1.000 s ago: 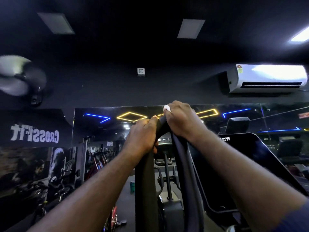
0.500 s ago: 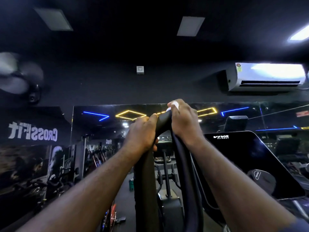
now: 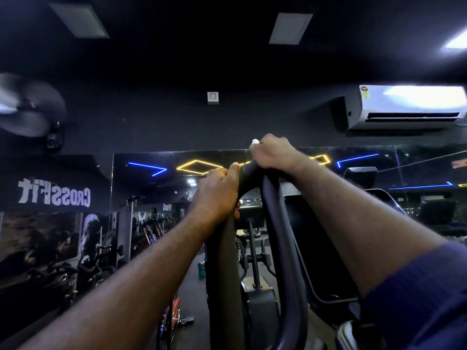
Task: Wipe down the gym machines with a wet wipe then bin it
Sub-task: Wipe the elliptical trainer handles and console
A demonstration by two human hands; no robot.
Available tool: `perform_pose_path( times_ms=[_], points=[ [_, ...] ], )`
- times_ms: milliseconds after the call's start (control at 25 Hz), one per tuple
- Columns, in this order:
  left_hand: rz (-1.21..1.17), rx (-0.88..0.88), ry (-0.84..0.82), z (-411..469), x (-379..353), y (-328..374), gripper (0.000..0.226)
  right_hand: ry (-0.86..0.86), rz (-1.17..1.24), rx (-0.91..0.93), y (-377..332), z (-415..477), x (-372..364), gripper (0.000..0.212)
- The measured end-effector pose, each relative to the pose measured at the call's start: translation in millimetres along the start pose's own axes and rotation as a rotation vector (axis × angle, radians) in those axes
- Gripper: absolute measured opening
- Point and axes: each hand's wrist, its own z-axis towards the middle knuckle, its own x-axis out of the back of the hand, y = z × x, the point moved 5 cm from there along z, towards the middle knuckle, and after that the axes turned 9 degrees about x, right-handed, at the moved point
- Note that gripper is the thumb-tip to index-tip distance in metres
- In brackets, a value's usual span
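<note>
A tall dark looped handlebar (image 3: 271,210) of a gym machine rises in front of me. My left hand (image 3: 216,195) grips its left leg just below the top bend. My right hand (image 3: 271,154) sits over the top of the loop, fingers curled round a white wet wipe (image 3: 255,141), of which only a small tip shows above the knuckles. The wipe is pressed on the bar under that hand.
The machine's black console (image 3: 328,248) stands to the right behind my right arm. A wall mirror (image 3: 151,193) ahead reflects other machines and neon lights. A white air conditioner (image 3: 409,107) hangs top right, a wall fan (image 3: 27,107) at left. A green can (image 3: 201,270) stands on the floor.
My right hand has slid a little up and to the right along the top of the loop with the wipe. My left hand keeps its grip on the bar.
</note>
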Motion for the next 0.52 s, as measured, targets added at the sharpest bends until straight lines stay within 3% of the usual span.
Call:
perform_pose_path(
  times_ms=[120, 200, 320, 400, 520],
  points=[
    [0.002, -0.016, 0.011, -3.2, 1.2, 2.3, 0.042, 0.168, 0.442, -0.166, 12.9, -7.8, -5.7, 0.04],
    [0.006, -0.024, 0.014, -6.3, 1.6, 3.7, 0.042, 0.363, 0.596, -0.135, 15.0, -27.6, -11.5, 0.04],
    [0.013, -0.025, 0.01, -12.5, 2.8, 5.5, 0.04, 0.397, 0.543, 0.063, 11.5, -55.6, -19.4, 0.043],
    [0.015, -0.028, 0.028, -13.4, 3.6, 5.7, 0.041, 0.355, 0.376, 0.211, 10.1, -69.3, -21.5, 0.054],
    [0.012, -0.021, 0.051, -12.7, 2.8, 5.1, 0.042, 0.421, 0.182, 0.347, 10.7, -81.5, -25.5, 0.055]
  ],
)
